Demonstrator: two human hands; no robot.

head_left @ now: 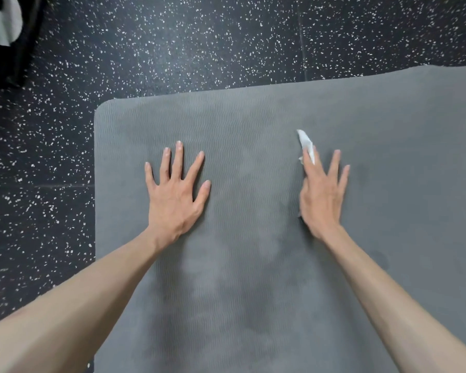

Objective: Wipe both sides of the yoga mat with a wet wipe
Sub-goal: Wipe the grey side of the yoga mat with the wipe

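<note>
A grey yoga mat (253,117) with a fine wavy texture lies flat on the floor and fills most of the view; its rounded far-left corner shows. Darker damp-looking patches run down its middle. My left hand (176,195) rests palm down on the mat with its fingers spread and nothing in it. My right hand (320,195) presses a white wet wipe (306,144) onto the mat. Most of the wipe is hidden under the palm; a crumpled end sticks out past the index finger.
Black rubber floor (172,41) with white speckles surrounds the mat on the left and far side. A black object with a white part (3,25) stands at the top-left corner. The mat runs out of view to the right and below.
</note>
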